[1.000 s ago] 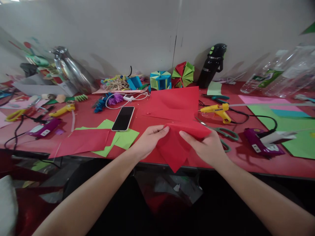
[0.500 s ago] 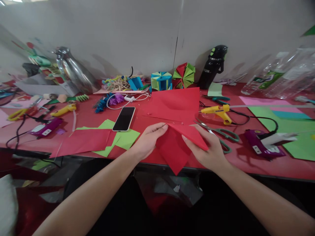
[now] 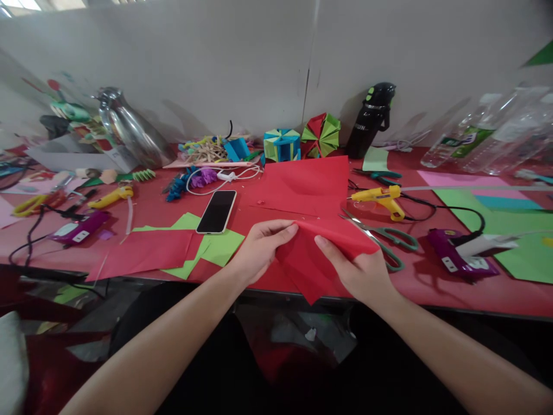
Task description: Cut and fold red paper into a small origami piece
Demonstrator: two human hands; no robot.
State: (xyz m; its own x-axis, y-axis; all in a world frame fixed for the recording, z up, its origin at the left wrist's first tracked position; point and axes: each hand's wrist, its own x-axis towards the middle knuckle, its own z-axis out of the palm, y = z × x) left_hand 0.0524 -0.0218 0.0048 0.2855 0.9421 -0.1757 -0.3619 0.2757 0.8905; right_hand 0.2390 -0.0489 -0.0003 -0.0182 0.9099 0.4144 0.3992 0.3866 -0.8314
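Observation:
A sheet of red paper [image 3: 302,262], partly folded over, is held between both hands at the table's front edge, with one corner hanging down. My left hand [image 3: 264,248] pinches its upper left corner between thumb and fingers. On the other side, my right hand [image 3: 360,268] grips the folded part, thumb on top and fingers hidden behind the paper. Just right of it lie scissors [image 3: 395,239] with green handles, blades spread. Behind the hands a larger red sheet [image 3: 309,181] lies flat on the table.
A phone [image 3: 217,212] rests by green paper [image 3: 224,246] and red paper [image 3: 147,252] on the left. Yellow glue guns [image 3: 382,199] and purple power strips [image 3: 460,253] with cables lie around. Folded paper shapes [image 3: 281,146], a black bottle [image 3: 372,121] and clear bottles [image 3: 484,135] stand behind.
My right thumb has shifted slightly left over the paper, and the right hand has turned. The folded flap has opened out toward the right. My left hand keeps its pinch.

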